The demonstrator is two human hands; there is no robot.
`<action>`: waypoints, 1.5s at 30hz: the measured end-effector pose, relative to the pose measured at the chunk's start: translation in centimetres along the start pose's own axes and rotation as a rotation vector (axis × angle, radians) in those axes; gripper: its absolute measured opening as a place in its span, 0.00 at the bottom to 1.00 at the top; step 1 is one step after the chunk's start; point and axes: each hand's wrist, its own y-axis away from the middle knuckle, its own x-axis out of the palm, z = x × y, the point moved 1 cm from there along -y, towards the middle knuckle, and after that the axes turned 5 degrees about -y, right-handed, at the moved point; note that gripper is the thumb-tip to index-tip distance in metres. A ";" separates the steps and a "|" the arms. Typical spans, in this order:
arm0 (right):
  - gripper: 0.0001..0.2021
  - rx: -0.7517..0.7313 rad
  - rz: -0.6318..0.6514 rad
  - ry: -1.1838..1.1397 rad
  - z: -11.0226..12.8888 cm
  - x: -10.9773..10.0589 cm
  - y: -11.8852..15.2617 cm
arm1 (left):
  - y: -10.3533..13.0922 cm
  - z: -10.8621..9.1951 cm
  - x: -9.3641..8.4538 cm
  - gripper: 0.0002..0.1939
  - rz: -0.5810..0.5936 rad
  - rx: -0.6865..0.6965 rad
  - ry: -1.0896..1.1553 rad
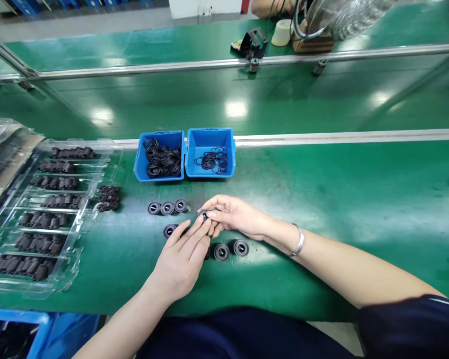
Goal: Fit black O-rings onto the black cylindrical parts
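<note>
Nearest to me are my navy clothes [239,334] at the bottom edge and, down to the left, a blue crate [43,321] holding dark pieces that are too shadowed to make out. Just past the table's near edge, my left hand [181,262] reaches in with its fingers nearly straight and close together, their tips at a small dark round part [203,214]; its thumb is hidden, so I cannot tell whether this hand grips too. My right hand [234,217], with a silver bangle [299,240] on the wrist, pinches that part between thumb and fingers, just above the green tabletop [322,199].

Under and beside my hands stand more round black parts [221,252], two plainly seen below my right hand, one by my left fingertips and three in a row a little farther on. Off to the left lies a clear plastic tray [75,255] with rows of black pieces, a small black heap [108,198] beside its right edge.

Farther on, two blue bins [209,175] sit side by side; the left holds many black rings, the right fewer. Beyond them run a pale strip [340,136] and a metal rail [134,71], then a black holder [253,44], a pale cup [282,33] and part of a co-worker's arm [267,7].
</note>
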 end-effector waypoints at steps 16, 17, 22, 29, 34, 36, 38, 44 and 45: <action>0.14 -0.116 -0.155 0.282 0.6 0.4 0.6 | -0.4 0.2 -0.8 0.13 -0.033 -0.199 -0.059; 0.16 -0.119 -0.133 0.390 1.3 0.2 1.2 | -0.2 0.4 -1.4 0.13 -0.052 -0.225 -0.030; 0.22 -0.075 0.161 1.012 4.5 -0.9 5.7 | 0.6 2.1 -4.3 0.12 -0.204 -0.471 0.159; 0.13 -0.169 0.098 1.177 3.3 -1.5 6.6 | 0.2 2.0 -3.1 0.12 -0.047 -0.355 0.234; 0.11 -0.241 0.062 1.164 2.8 -1.3 5.6 | -0.4 1.7 -1.6 0.12 -0.022 -0.292 0.185; 0.11 -0.264 0.044 1.151 2.6 -1.4 5.5 | -0.4 1.7 -1.5 0.12 -0.023 -0.296 0.182; 0.11 -0.283 0.011 1.135 2.3 -1.6 5.5 | -0.4 1.8 -1.5 0.12 -0.021 -0.295 0.182; 0.13 -0.409 -0.129 1.031 2.0 -1.2 5.2 | -0.8 1.1 -2.3 0.11 -0.071 -0.363 0.231; 0.13 -0.456 -0.162 1.005 2.2 -0.9 5.3 | -1.0 0.9 -2.4 0.11 -0.086 -0.371 0.258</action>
